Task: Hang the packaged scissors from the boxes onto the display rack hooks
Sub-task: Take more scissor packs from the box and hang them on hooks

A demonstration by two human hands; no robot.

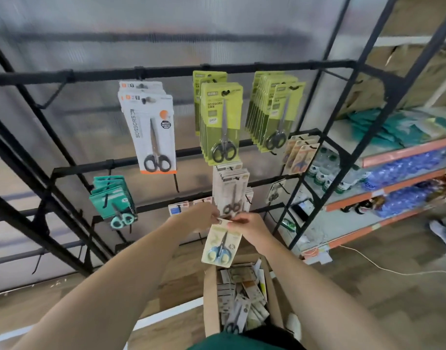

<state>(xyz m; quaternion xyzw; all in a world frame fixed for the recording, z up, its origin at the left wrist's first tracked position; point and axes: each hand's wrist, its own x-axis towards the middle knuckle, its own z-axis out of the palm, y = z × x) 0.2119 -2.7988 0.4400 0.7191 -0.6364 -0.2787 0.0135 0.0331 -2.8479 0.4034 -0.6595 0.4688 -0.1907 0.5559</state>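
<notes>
Grip of both hands (238, 223) pinched on top edge of blue-handled scissors pack (221, 245), above open box (242, 299).

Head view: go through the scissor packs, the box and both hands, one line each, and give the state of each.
Blue-handled scissors pack: off the hooks, held by its top edge in both hands.
Left hand: pinching the pack's top.
Right hand: pinching the pack's top.
Cardboard box: open, packs still inside.
Green scissors packs: hung in two rows.
White scissors packs: hung.
Teal scissors packs: hung.
Upper left hook: bare.
</notes>
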